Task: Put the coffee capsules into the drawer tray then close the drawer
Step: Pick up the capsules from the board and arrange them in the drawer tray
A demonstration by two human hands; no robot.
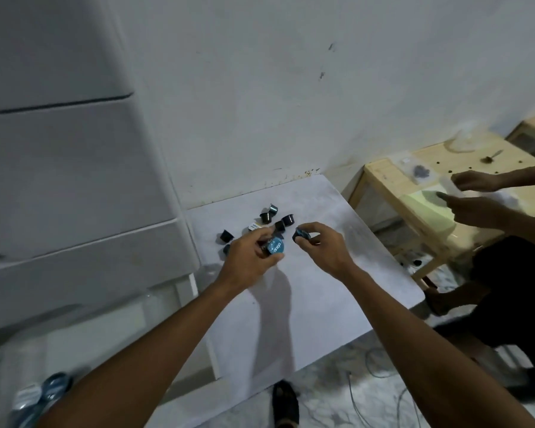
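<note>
Both hands over the white tabletop (306,304), toward its far left corner. Left hand (250,257) has fingers clamped on a blue-lidded capsule (275,247), foil lid facing the camera; looks like another dark capsule tucked behind it in the same grip, can't confirm. Right hand (322,245) has fingertips pinched on a dark capsule (301,233), held just above the surface. Loose capsules (271,213) scattered on the tabletop just beyond the hands, near the far left edge, some upright, some tipped. White drawer unit (74,180) stands against the table's left edge. At bottom left, more blue-lidded capsules (48,390) sit low down, blurred, container unclear. A second person's hands (476,196) over a wooden table (414,180) at right.
</note>
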